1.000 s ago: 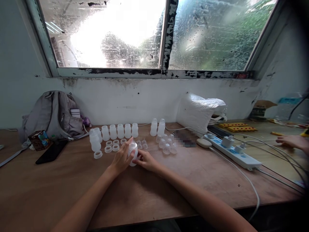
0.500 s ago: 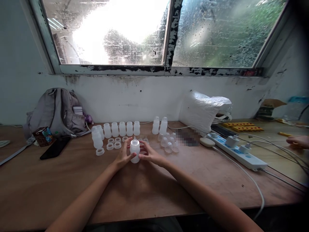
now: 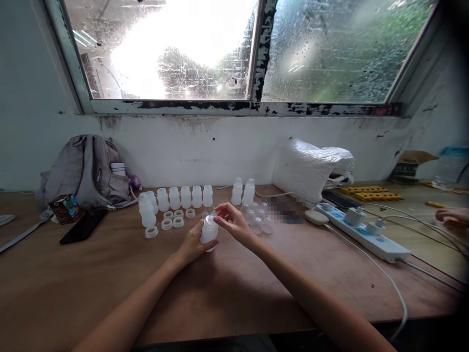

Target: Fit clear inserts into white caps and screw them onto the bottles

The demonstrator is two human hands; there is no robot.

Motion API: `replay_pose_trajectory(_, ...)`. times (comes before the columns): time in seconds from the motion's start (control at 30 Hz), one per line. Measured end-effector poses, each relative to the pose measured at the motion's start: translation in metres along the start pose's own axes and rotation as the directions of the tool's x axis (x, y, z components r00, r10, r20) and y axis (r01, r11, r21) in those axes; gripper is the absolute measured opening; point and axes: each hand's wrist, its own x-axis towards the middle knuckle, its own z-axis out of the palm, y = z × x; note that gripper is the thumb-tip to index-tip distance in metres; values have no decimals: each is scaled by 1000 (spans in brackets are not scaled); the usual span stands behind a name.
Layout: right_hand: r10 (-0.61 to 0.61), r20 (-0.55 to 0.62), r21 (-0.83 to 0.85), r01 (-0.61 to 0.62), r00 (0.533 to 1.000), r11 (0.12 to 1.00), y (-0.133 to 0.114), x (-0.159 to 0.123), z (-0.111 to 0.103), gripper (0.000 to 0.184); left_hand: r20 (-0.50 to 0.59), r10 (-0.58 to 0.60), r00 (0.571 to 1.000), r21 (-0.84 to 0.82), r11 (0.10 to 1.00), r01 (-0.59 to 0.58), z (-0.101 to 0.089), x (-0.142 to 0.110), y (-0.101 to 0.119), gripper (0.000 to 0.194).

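Observation:
A frosted baby bottle with a collar at its top leans slightly to the right above the table. My left hand is wrapped round its body from the left. At the bottle's top, my right hand has thumb and bent fingers closed in against the collar; its fingertips partly hide the teat. Several collar rings lie left of my hands. Behind them stands a row of open bottles. Clear dome caps sit to the right, partly behind my right hand. Two capped bottles stand farther back.
A grey backpack, a drink carton and a black phone are at left. On the right are a white power strip with cables, a round white pad and a silvery bag. Another person's hand shows at the far right edge.
Both hands were round the bottle's body. My right hand has risen to the bottle's top, while my left keeps hold of the body. The bottle has shifted slightly right and tilted.

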Motion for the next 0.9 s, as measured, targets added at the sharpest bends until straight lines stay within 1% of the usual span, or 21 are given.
replay_pose_trajectory(0.1,-1,5,-21,1,1000,1000,0,2,0,24,-2,-2,1000,26,1000,2,0,0,2,46)
replay_pose_trajectory(0.23,48,43,82,-52,998,995,4,2,-8,23,-17,-11,1000,63,998,12,0,0,5,46)
replay_pose_trajectory(0.37,133,111,194,-153,985,969,8,2,-20,26,-28,-82,996,-22,996,81,0,0,8,54)
replay_pose_trajectory(0.47,172,144,228,-201,975,952,12,3,-26,28,-3,-114,993,-49,992,114,-2,0,10,53)
replay_pose_trajectory(0.53,181,154,237,-214,971,948,13,3,-29,28,2,-96,995,-24,995,96,-5,1,12,49)
replay_pose_trajectory(0.6,184,157,237,-218,970,947,14,4,-31,28,-19,-66,998,9,998,66,-8,1,13,47)
replay_pose_trajectory(0.7,185,169,238,-223,968,945,14,4,-33,26,-49,-37,998,35,999,38,-10,3,13,48)
replay_pose_trajectory(0.8,190,168,256,-229,967,939,16,4,-34,25,-69,-53,996,4,999,54,-10,3,11,53)
replay_pose_trajectory(0.9,191,150,277,-226,970,934,20,5,-36,23,-64,-89,994,-33,996,87,-10,3,11,49)
